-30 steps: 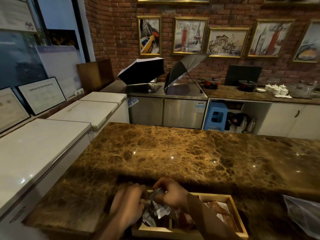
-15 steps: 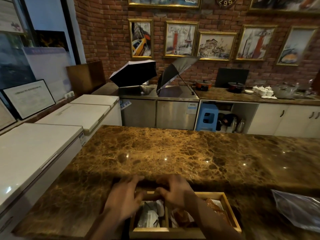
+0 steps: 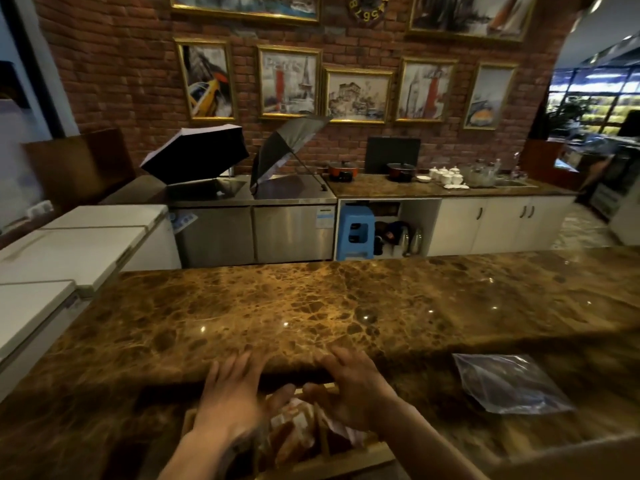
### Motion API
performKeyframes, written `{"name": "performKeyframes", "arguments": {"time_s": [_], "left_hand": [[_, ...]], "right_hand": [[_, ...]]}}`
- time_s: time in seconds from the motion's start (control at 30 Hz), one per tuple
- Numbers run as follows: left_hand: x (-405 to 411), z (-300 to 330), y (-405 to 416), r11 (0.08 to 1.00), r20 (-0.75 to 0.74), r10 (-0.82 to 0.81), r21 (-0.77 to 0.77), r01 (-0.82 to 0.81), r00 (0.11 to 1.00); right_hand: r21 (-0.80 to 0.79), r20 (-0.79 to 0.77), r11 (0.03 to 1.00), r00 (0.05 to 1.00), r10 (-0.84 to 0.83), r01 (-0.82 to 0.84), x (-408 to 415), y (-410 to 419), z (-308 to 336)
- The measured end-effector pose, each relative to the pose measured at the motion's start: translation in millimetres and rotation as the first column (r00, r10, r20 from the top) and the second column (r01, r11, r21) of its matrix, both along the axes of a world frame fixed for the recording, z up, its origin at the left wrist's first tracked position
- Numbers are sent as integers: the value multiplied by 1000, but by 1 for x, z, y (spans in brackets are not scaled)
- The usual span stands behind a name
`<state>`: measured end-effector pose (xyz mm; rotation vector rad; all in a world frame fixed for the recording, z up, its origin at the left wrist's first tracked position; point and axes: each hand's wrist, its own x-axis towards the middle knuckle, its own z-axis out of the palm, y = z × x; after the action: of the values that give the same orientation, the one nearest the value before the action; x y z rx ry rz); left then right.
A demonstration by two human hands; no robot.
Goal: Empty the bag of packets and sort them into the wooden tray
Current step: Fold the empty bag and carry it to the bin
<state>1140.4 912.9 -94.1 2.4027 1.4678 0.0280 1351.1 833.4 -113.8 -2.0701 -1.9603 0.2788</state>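
The wooden tray [image 3: 349, 457] sits at about 6 o'clock, hard against the near edge of the marble counter [image 3: 311, 306], and most of it is covered by the two hands. The left hand [image 3: 232, 403] hovers above the tray's left part with fingers spread and nothing in it. The right hand [image 3: 349, 393] is also spread flat, palm down, over the middle of the tray, gripping nothing. Between and beneath the hands, blurred packets [image 3: 294, 424] lie in the tray; which compartments they occupy cannot be told.

At about 4 o'clock the clear plastic bag [image 3: 509, 382] lies flat on the counter, well apart from the tray and the right hand. From the hands outward to 12 o'clock the counter top runs bare to its far edge, and it stays open toward 2 o'clock as well. At 9 to 10 o'clock, white chest freezers [image 3: 69, 251] stand just beside the counter's left edge.

Beyond the far edge, at 12 o'clock, a steel cabinet [image 3: 252, 233] carries two open umbrellas [image 3: 197, 154], with a blue stool [image 3: 355, 233] under the back worktop toward 1 o'clock. Framed pictures [image 3: 289, 81] hang on the brick wall behind.
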Motion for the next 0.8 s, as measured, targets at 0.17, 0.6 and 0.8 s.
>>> {"name": "performKeyframes", "arguments": {"time_s": [0.17,0.6,0.8], "left_hand": [[61,5,-15,998,-22,-48,33,48,999],[262,23,-82,964,-83,-266,2,267,960],[324,3,-106,923,-58,-385,-1,386,921]], "right_hand": [[-194,11,975,994,-109,109,69,-28,17],[-116,181,888,889,-421,444,253,-136,20],[-184,190,833,851,-490,521,313,-176,5]]}}
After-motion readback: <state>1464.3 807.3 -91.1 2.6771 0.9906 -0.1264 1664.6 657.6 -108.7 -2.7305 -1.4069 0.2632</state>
